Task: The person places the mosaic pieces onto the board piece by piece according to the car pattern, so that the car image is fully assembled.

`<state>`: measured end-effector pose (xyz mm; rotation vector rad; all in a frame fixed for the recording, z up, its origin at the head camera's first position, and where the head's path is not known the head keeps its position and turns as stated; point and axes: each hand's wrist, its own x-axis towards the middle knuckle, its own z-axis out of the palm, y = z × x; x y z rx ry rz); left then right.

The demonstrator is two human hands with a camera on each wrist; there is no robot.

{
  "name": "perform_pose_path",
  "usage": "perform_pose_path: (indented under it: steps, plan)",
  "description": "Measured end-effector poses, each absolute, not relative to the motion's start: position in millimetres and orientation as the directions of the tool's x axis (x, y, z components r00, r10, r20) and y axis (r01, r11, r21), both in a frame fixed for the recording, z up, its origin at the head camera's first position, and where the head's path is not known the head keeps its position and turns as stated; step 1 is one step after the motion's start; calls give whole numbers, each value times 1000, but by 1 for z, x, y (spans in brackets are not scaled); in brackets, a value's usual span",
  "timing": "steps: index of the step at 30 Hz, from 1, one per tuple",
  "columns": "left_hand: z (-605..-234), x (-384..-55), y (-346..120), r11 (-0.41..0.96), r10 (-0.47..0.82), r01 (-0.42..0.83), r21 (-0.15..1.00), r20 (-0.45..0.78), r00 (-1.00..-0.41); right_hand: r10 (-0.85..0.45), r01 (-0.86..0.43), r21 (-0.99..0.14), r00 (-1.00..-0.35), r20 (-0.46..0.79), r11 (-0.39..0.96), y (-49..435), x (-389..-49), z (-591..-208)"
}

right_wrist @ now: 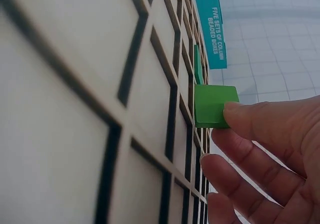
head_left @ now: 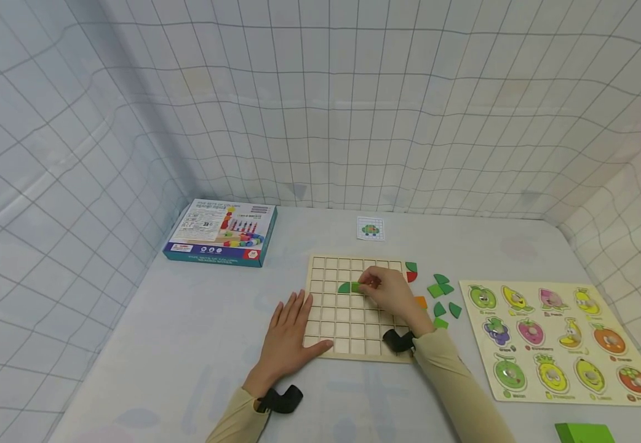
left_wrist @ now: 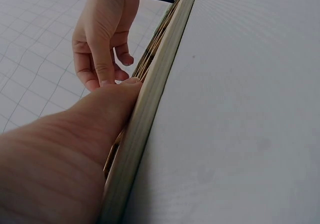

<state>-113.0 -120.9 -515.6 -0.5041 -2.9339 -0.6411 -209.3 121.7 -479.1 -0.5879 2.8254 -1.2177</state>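
My right hand [head_left: 389, 292] pinches a light green square tile [right_wrist: 215, 106] between thumb and fingers, over a cell of the wooden grid board [head_left: 342, 347]. Directly left of that tile, a dark green quarter-circle piece [head_left: 344, 288] lies in a cell. My left hand [head_left: 287, 338] lies flat with fingers spread at the board's left edge, its thumb on the lower left corner. In the left wrist view the left thumb [left_wrist: 112, 96] rests along the board's rim.
Right of the board lie loose green pieces [head_left: 435, 290], a red piece [head_left: 412, 277] and an orange piece [head_left: 421, 302]. A small pattern card [head_left: 371, 229] is behind the board. A boxed bead set [head_left: 221, 232] sits back left, a fruit puzzle board [head_left: 566, 344] right, a green block [head_left: 583, 432] front right.
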Motion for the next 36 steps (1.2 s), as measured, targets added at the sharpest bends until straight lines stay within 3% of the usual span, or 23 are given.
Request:
perform_pose_path:
  steps: [36]
  plan:
    - [-515,-113,-121,855,299,341,391,165,-940,-394,-404,-595,-906,154,695,125,-211,-483]
